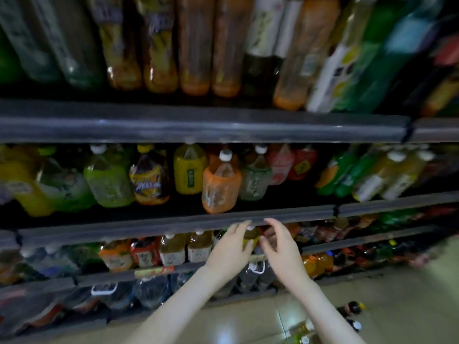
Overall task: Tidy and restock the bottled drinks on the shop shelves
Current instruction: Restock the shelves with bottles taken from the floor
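At the lower shelf (104, 275), left hand (229, 252) grips a yellow bottle (250, 235), label unreadable; right hand (282, 249) hovers half-open.

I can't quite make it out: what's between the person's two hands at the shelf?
A small yellow-green plastic drink bottle, seen in the head view; the left hand curls round it, the right hand hovers close beside.

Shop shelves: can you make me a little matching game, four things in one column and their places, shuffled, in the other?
Things:
1 orange-labelled bottle
2 small yellow bottle
3 dark bottle with yellow cap
4 purple-labelled bottle

Places:
A on the floor tiles
B between the left hand and right hand
C middle shelf, left of centre
D middle shelf, straight above the hands

Pairs: 1-D; 2-B; 3-A; 4-C
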`<state>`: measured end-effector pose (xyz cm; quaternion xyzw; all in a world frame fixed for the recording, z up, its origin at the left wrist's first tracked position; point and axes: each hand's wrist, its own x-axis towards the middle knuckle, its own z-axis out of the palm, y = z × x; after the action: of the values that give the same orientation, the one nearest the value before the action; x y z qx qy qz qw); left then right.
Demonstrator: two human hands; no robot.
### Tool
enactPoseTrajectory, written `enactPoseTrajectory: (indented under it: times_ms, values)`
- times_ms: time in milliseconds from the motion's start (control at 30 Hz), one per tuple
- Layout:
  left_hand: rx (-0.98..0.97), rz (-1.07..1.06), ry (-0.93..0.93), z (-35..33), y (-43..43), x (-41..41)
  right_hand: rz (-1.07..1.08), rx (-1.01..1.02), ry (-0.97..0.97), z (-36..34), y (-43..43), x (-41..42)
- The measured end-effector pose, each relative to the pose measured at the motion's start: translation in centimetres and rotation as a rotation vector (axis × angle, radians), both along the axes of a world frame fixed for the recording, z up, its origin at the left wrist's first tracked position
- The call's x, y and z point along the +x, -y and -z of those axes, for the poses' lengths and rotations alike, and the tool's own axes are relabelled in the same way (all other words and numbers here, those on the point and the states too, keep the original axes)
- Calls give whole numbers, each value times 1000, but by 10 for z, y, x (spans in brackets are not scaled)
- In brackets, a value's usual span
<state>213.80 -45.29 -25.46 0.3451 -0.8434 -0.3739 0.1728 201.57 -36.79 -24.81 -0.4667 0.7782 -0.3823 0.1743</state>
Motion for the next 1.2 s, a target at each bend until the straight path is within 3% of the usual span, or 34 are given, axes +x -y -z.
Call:
enactPoseTrajectory:
  times_ms: [167, 400, 700, 900, 1033, 1200]
  values:
    - [-98, 47, 0, -37, -3, -24, 109, -71, -6, -31, -16, -18]
    - [-330, -99, 164, -45, 14, -41, 192, -99, 48, -29, -19, -65]
    - [-209, -412, 282, -18, 41, -90, 252, 22, 168, -15, -21, -186]
    - [-197, -651, 298, -8, 38, -138, 193, 67, 111, 2, -15, -255]
    - [-306, -547, 263, -7, 10, -185, 220, 41, 71, 17, -19, -289]
    - [-398, -303, 109, -5, -28, -244, 516, -134, 37, 18, -22, -348]
